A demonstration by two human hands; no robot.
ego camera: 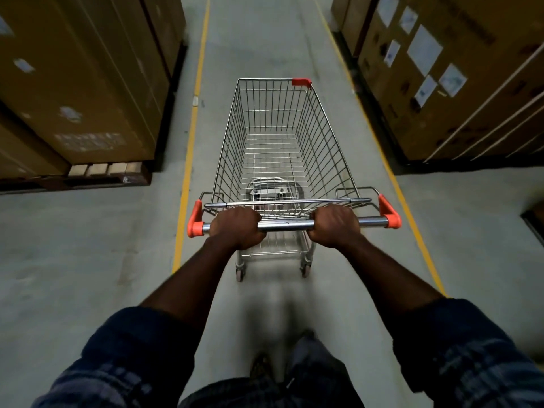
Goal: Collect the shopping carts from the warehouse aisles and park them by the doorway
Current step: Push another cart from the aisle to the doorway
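A wire shopping cart point(282, 148) stands on the grey concrete floor point(88, 245) in the middle of a warehouse aisle, its basket empty and its narrow front end pointing away down the aisle. Its chrome push bar point(284, 225) runs crosswise at the near end, capped by orange plastic ends point(195, 222); another orange corner guard point(300, 82) sits on the far right corner of the basket rim. Two rear wheels point(240, 272) touch the floor below the bar.

The left hand point(237, 228) is wrapped tightly around the bar left of its middle, and the right hand point(334, 225) is clenched around it right of the middle, both knuckles up, arms stretched forward from dark rolled sleeves point(132, 348).

Yellow floor lines point(188, 148) run along both sides of the aisle, the cart between them. Tall cardboard boxes point(76, 78) on a pallet point(88, 179) rise at the left; more cardboard boxes with white paper labels point(425, 50) stand at the right.
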